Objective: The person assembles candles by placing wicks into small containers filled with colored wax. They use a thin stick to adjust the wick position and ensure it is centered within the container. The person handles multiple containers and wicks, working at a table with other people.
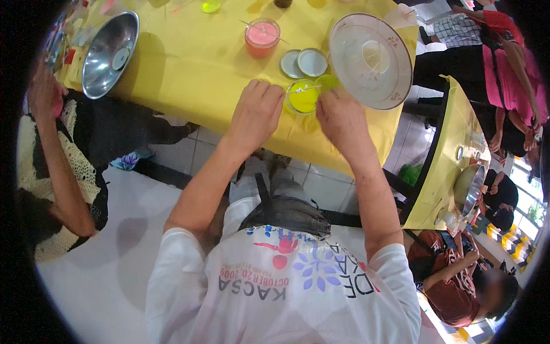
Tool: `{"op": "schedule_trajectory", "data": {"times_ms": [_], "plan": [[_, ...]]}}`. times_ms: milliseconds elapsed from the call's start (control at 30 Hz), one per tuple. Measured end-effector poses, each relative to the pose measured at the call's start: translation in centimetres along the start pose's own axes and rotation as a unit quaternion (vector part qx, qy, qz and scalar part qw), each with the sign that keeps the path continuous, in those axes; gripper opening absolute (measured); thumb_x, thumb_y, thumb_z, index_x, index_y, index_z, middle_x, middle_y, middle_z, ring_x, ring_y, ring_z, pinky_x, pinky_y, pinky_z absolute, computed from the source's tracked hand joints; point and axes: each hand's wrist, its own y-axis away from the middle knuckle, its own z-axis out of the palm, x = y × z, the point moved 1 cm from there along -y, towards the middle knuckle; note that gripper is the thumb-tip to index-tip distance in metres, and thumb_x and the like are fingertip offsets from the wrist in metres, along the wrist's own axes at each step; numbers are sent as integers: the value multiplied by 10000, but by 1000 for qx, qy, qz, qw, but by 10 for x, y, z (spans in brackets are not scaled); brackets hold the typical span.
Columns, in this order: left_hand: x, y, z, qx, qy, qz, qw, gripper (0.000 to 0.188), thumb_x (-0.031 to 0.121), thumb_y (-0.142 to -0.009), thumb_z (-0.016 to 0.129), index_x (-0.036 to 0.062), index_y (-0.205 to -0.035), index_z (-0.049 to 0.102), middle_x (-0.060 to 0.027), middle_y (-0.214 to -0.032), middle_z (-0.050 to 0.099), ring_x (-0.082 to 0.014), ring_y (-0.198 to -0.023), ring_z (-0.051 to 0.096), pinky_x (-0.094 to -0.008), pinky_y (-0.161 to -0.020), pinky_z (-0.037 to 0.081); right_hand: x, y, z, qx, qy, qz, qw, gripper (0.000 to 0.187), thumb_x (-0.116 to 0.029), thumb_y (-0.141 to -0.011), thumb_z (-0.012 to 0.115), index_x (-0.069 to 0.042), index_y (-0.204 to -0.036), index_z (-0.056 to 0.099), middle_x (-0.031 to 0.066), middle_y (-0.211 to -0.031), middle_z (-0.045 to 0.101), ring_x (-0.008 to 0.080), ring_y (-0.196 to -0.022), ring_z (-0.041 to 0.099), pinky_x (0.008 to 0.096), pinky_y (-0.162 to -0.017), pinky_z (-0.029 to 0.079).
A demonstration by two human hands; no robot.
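Observation:
A small glass jar of bright yellow-green stuff [303, 100] stands near the table's front edge, between my hands. Across its mouth lies a thin stick, with a bit of white at its middle. My left hand [258, 112] is closed, its fingers curled in beside the jar's left rim. On the other side my right hand [345, 120] is closed too, fingertips pinched together close to the stick's right end. Whether either hand holds anything is hidden by the fingers. Just behind the right fingers shows another yellow-green round thing [327, 81], partly covered.
Two round metal lids [312, 62] lie behind the jar. A jar of pink stuff [262, 38] with sticks across it stands farther back. A large white plate [349, 49] is at right, a steel bowl [97, 69] at left. People sit and stand around; a second yellow-covered table [447, 155] is at right.

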Motion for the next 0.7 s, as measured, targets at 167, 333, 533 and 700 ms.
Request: {"op": "schedule_trajectory", "data": {"times_ms": [167, 333, 533, 700], "plan": [[0, 0, 1, -4, -9, -2, 1000, 110, -1, -771, 597, 7, -872, 555, -139, -817, 551, -332, -791, 522, -417, -701, 436, -1, -4, -3, 23, 22, -28, 999, 55, -63, -746, 566, -22, -781, 553, 157, -758, 586, 319, -706, 616, 424, -604, 497], [-7, 0, 9, -8, -22, 16, 1000, 87, 19, -775, 596, 13, -844, 544, -133, -802, 542, -326, -775, 513, -409, -700, 430, -1, -3, 2, 2, -3, -12, 1000, 91, -103, -785, 575, -23, -751, 551, 162, -737, 571, 335, -662, 605, 428, -602, 496], [-6, -3, 11, 3, -20, 12, 1000, 85, 25, -778, 595, 16, -847, 545, -128, -781, 536, -321, -772, 513, -404, -703, 433, 0, -11, 9, 67, -44, -18, 997, 133, -145, -807, 603, -34, -749, 557, 152, -749, 573, 334, -646, 594, 435, -578, 476], [-7, -2, 16, 8, -27, 5, 1000, 90, 34, -776, 599, 20, -849, 548, -125, -776, 537, -319, -774, 516, -404, -713, 438, -3, -9, 18, 105, -92, 13, 990, 117, -146, -810, 617, -42, -776, 574, 139, -766, 571, 328, -675, 592, 432, -587, 471]]}}
